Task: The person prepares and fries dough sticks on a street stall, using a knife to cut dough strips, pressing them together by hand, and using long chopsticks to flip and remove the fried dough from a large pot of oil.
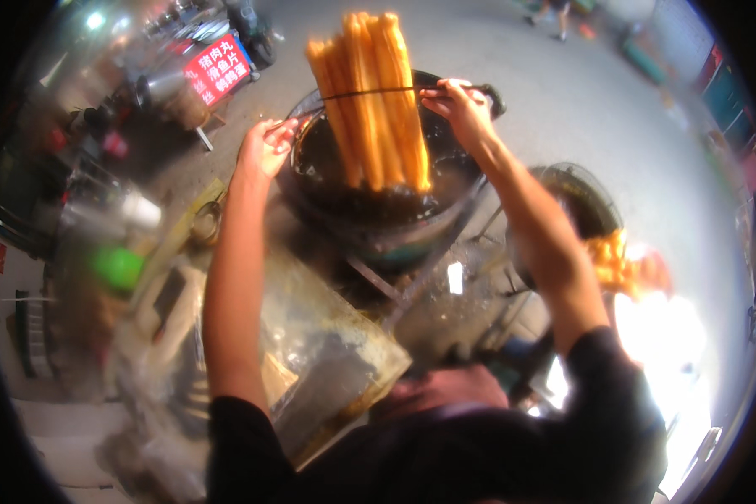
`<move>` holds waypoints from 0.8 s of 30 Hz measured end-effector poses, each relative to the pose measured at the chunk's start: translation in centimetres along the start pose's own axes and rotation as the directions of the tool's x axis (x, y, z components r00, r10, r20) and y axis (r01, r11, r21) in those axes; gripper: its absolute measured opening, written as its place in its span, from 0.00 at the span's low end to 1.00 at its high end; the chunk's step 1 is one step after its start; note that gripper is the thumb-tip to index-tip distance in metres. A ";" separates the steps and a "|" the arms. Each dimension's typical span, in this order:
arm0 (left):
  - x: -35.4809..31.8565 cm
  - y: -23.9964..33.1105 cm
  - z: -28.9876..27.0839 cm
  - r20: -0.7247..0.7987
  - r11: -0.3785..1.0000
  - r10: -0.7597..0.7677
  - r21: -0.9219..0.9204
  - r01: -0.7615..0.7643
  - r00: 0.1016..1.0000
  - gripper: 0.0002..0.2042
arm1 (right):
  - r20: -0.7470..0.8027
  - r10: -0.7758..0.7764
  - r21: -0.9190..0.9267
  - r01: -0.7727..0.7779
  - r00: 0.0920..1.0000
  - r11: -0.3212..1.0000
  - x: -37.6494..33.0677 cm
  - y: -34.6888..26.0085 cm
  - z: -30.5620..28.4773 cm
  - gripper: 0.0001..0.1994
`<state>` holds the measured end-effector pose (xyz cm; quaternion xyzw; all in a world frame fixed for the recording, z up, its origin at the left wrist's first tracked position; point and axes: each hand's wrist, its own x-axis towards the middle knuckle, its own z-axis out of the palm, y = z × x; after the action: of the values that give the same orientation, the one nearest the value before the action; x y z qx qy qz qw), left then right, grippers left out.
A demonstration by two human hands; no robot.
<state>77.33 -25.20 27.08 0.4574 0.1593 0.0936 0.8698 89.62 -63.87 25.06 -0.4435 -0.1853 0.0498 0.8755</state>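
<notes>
Several long golden fried dough sticks (370, 126) stand nearly upright in a bundle above a round pan of dark oil (315, 164). Dark long chopsticks (382, 91) run across the bundle. On the left, my left hand (266, 149) is closed around one end, its fingers pinching the thin tip. My right hand (460, 107) grips the other end, just right of the bundle and over the pan's far side. Whether the lower ends of the dough touch the oil is hard to tell. The part of the chopsticks behind the bundle is hidden.
A work table (344, 353) with a pale greasy top lies at the lower left. More fried dough (609, 260) sits on the right beside a dark round container (575, 202). A red sign (217, 67) stands at the far left. A blurred green thing (119, 267) is nearer.
</notes>
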 end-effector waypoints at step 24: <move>3.7 0.7 -4.3 0.161 0.998 -0.046 -0.042 0.053 0.986 0.10 | -0.061 0.002 -0.055 -0.006 0.998 0.998 -0.9 -1.2 1.3 0.11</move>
<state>79.23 -20.33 24.69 0.4393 0.0983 0.0385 0.8921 88.24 -63.85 26.49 -0.4693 -0.1592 0.0329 0.8679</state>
